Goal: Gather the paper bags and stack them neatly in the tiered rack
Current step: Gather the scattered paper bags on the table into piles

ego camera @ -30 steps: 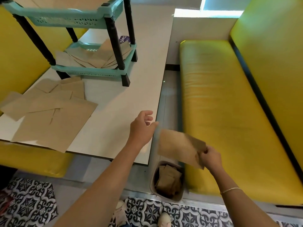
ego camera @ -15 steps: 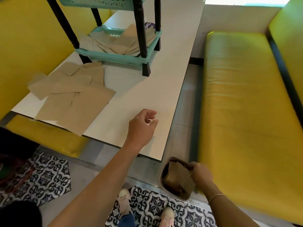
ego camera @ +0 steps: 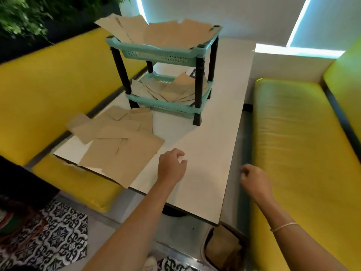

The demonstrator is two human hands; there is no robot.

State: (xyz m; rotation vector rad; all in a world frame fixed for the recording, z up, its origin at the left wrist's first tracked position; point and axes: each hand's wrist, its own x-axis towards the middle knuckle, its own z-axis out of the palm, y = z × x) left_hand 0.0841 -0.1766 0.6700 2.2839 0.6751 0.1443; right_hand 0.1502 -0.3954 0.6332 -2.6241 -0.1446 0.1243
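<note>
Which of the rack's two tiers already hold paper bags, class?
Both. Brown bags lie spread over the top tier, overhanging its rim, and more bags lie fanned in the bottom tier.

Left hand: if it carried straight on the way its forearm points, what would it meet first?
Probably bare table: the left hand hovers at the near edge, pointing up the tabletop. Further along stands the rack, likely its near right leg. The loose bags lie left of that line. Height above the table is unclear.

Both forearms were bare, with no sleeves in view. The right wrist wore a thin pale beaded bracelet (ego camera: 284, 226). A light-coloured shoe (ego camera: 150, 264) showed below.
</note>
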